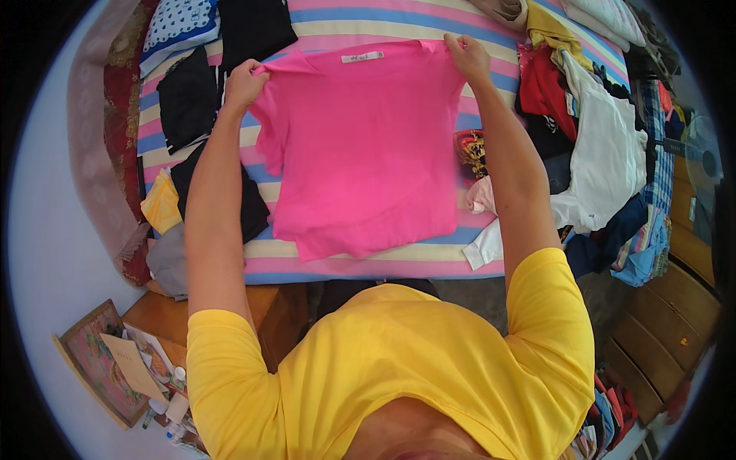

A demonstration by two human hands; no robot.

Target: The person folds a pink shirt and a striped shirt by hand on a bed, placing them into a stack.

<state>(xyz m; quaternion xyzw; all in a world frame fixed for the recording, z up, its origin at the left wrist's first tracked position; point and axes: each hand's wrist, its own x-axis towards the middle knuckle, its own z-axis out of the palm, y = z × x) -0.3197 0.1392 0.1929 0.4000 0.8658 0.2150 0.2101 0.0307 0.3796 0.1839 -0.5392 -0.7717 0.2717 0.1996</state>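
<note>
A pink short-sleeved shirt (368, 153) is spread over the striped bed sheet (383, 268), its neckline and white label toward the far side. My left hand (245, 86) pinches the shirt at its left shoulder. At the opposite shoulder, my right hand (468, 57) grips the fabric too. Between both hands the top edge is stretched out. The hem lies near the bed's front edge, with a second layer of cloth showing below it at an angle.
Dark folded clothes (188, 100) and a yellow cloth (162, 201) lie on the left. A loose pile with a white garment (602, 153) and a red one (546, 92) covers the right. A wooden cabinet (276, 314) stands at front left, a fan (701, 149) at far right.
</note>
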